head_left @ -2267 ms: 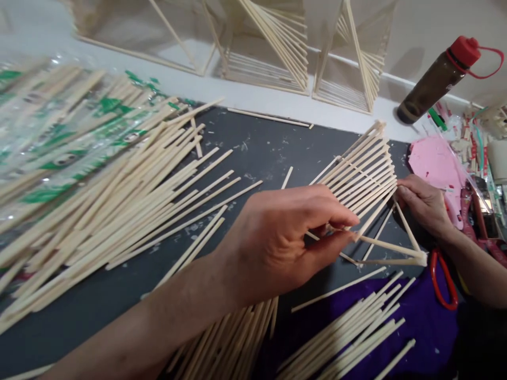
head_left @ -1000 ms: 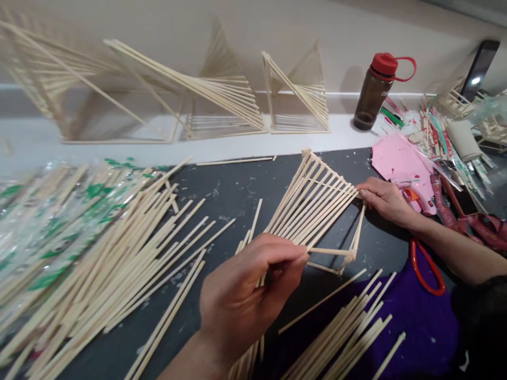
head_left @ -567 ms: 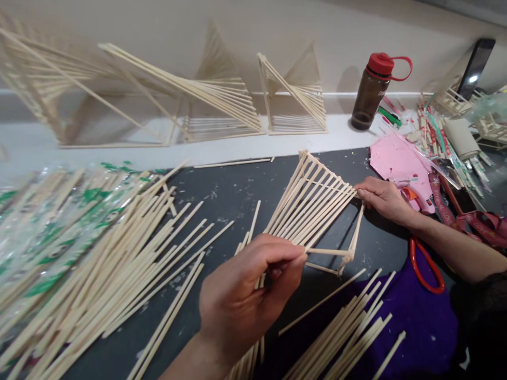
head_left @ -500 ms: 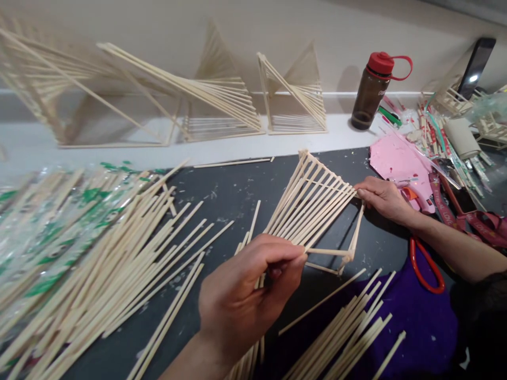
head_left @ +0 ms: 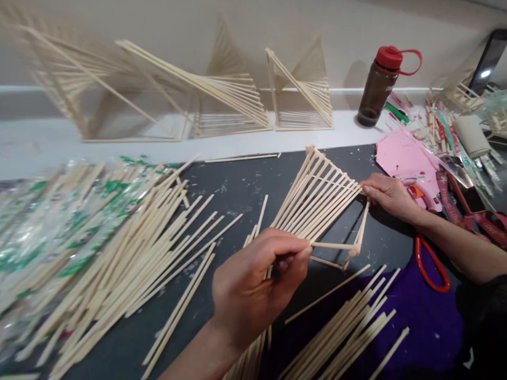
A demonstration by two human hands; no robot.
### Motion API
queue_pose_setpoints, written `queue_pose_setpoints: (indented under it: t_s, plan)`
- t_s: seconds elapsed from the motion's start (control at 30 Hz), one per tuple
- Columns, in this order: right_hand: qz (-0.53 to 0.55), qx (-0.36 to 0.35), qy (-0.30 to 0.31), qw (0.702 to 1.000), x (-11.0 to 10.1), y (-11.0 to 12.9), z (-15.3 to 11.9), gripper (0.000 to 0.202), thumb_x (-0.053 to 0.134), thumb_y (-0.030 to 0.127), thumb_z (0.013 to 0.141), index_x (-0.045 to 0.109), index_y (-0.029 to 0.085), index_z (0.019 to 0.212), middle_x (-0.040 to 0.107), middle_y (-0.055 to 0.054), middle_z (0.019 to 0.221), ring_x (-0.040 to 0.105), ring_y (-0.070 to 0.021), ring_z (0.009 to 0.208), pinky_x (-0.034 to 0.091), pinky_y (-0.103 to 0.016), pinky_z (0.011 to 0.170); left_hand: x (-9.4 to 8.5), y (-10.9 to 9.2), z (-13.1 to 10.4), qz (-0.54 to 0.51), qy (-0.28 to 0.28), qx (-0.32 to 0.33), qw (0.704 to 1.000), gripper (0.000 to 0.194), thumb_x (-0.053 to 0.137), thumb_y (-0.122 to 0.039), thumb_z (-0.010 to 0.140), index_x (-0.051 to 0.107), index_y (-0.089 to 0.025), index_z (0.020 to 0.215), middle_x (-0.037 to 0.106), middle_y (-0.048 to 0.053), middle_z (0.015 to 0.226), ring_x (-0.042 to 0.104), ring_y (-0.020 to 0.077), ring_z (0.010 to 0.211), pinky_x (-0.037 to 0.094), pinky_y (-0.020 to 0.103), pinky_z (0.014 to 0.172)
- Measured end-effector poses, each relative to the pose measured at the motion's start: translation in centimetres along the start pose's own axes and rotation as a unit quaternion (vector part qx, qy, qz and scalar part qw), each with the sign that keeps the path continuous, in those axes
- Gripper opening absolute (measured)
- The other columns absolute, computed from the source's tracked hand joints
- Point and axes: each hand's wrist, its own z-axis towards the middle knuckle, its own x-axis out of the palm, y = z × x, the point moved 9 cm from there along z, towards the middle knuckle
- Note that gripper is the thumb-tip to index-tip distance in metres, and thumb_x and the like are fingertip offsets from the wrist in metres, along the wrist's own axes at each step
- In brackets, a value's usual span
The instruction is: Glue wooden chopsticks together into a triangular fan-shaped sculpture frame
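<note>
A frame of pale wooden sticks is held between my two hands over the dark table. Its sticks fan out side by side from a narrow top corner, and an open part of the frame shows at the lower right. My left hand pinches the lower edge near the end of the outermost stick. At the upper right edge, my right hand pinches the sticks' other ends between thumb and fingers. Loose sticks lie on a purple cloth below the frame.
Loose sticks and plastic-wrapped ones cover the left. Several finished stick frames stand along the wall. A red-capped bottle, a pink glue gun, red-handled scissors and a phone are at the right.
The whole view has shifted slightly, so things appear a little farther right. Both hands keep their pinch on the stick frame.
</note>
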Motion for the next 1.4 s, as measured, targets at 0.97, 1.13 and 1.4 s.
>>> queue_pose_setpoints:
  t_s: [0.97,1.13,1.4]
  plan:
    - [0.008,0.017,-0.019,1.0,-0.3,-0.1,-0.2,0.027,0.052,0.032,0.096,0.07,0.019,0.079,0.052,0.001,0.063,0.05,-0.0118,0.06,0.037,-0.026,0.06,0.1,0.1,-0.3,-0.008,0.017,-0.004,1.0,0.009,0.064,-0.013,0.089,0.067,-0.021,0.09,0.072,0.0,0.077,0.067,0.0105,0.065,0.052,0.02,0.054]
    - [0.049,0.054,-0.016,0.997,-0.3,-0.9,-0.4,0.027,0.054,0.035,0.094,0.074,0.019,0.086,0.054,0.001,0.065,0.05,-0.0121,0.058,0.038,-0.027,0.058,-0.3,0.2,-0.3,-0.027,0.016,0.005,0.999,0.011,0.067,-0.013,0.089,0.069,-0.021,0.095,0.073,0.0,0.082,0.067,0.0095,0.069,0.051,0.019,0.056]
    - [0.06,0.092,0.012,0.994,-0.3,-1.5,-0.7,0.026,0.061,0.032,0.088,0.077,0.021,0.104,0.066,-0.003,0.083,0.057,-0.0149,0.07,0.043,-0.029,0.064,-0.4,0.7,-0.5,0.009,0.002,0.032,0.999,0.012,0.065,-0.015,0.09,0.07,-0.018,0.1,0.069,-0.001,0.074,0.058,0.0066,0.057,0.047,0.017,0.052]
